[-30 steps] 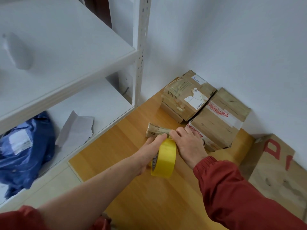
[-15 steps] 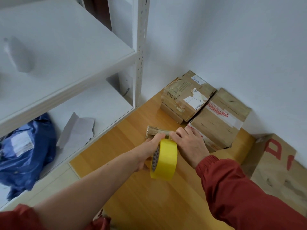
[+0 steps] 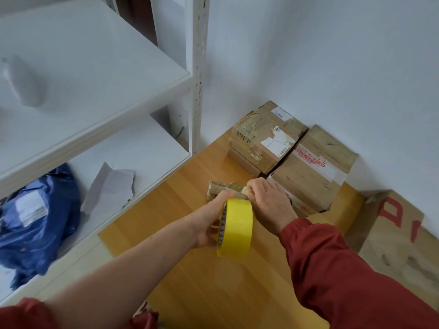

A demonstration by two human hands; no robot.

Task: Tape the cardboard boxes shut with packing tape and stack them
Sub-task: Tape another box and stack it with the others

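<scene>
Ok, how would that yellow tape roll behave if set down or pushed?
Probably rolls on edge: the yellow tape roll is a round hoop above smooth wooden floor. Likely light and stiff: the left hand holds it up, undeformed.

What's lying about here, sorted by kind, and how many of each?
Cardboard boxes: 5 (small box, labelled box, box beneath it, red-printed box, big box)
Tape rolls: 1 (yellow tape roll)
Bags: 1 (blue bag)
Paper sheets: 1 (torn paper)
Total: 8
</scene>
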